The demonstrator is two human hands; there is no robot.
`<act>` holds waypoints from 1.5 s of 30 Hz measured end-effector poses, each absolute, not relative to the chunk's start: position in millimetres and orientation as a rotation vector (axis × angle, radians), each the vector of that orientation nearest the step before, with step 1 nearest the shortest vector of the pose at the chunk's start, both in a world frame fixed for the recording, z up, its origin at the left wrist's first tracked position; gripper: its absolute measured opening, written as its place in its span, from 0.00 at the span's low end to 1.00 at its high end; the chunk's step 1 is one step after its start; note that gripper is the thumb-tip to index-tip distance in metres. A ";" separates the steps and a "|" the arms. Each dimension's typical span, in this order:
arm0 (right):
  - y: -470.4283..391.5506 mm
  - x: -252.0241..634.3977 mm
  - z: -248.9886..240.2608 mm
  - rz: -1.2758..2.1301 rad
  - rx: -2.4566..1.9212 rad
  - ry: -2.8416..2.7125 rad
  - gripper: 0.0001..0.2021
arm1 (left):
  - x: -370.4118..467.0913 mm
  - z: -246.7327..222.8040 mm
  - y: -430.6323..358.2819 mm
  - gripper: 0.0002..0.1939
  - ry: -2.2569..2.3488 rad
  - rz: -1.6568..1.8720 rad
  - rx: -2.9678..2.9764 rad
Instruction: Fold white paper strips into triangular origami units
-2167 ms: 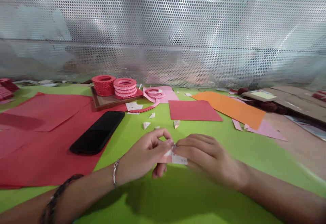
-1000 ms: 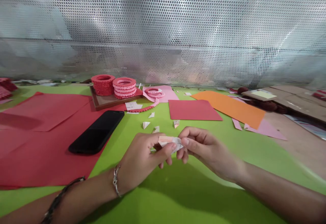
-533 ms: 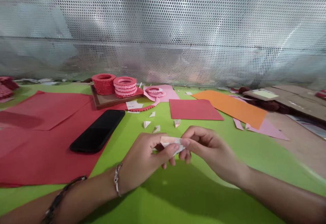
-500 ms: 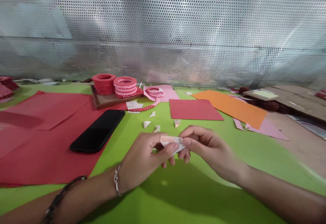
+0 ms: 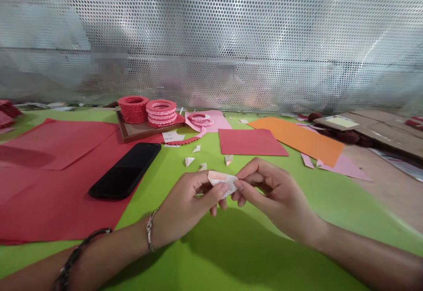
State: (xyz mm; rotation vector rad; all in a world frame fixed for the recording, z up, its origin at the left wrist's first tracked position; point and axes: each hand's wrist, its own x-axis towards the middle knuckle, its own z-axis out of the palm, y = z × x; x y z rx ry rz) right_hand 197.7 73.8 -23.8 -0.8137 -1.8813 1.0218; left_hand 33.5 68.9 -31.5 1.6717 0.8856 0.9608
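Note:
A small folded piece of white paper (image 5: 218, 178), tinted pale orange along its upper part, is held above the green table between both hands. My left hand (image 5: 188, 203) pinches its left side, thumb across the front. At its right end, the thumb and forefinger of my right hand (image 5: 267, 192) close on the paper. The fingers behind it are partly hidden. Just beyond my hands lie several small folded paper pieces (image 5: 189, 162), white with faint print.
Left of my hands, a black phone (image 5: 125, 172) lies on red paper sheets (image 5: 66, 198). Farther back, a brown tray (image 5: 127, 136) carries stacked red and pink rings (image 5: 161, 113). A red card (image 5: 253, 142) and an orange sheet (image 5: 297, 139) lie ahead; a perforated metal panel (image 5: 211, 26) stands behind.
The folded paper has tilted a little, showing more of its front face. My right hand has shifted slightly upward, while my left hand keeps its pinch.

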 end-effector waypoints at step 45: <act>75.7 199.7 -22.4 1.154 -0.723 -1.841 0.03 | 25.9 -21.0 68.8 0.11 1.079 0.828 2.094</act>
